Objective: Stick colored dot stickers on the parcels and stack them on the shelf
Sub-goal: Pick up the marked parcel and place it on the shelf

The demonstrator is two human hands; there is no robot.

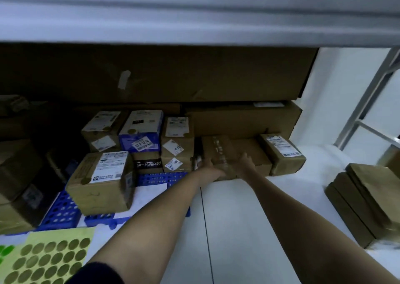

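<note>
Both my arms reach deep into the shelf bay. My left hand (208, 168) and my right hand (245, 161) grip the near end of a brown taped parcel (220, 151), which lies on the white shelf (238, 208) against a long flat carton. A labelled brown box (281, 153) stands right beside it. Stacked labelled parcels (140, 132), some with gold dots, stand to the left. A yellow sheet of gold dot stickers (49, 260) lies at the bottom left.
A blue perforated crate panel (62, 210) lies under a large labelled box (101, 182) at left. Big dark cartons (151, 73) fill the back under the upper shelf board. Brown flat packets (363, 203) are piled at right. Metal shelf struts (365, 101) rise at the far right.
</note>
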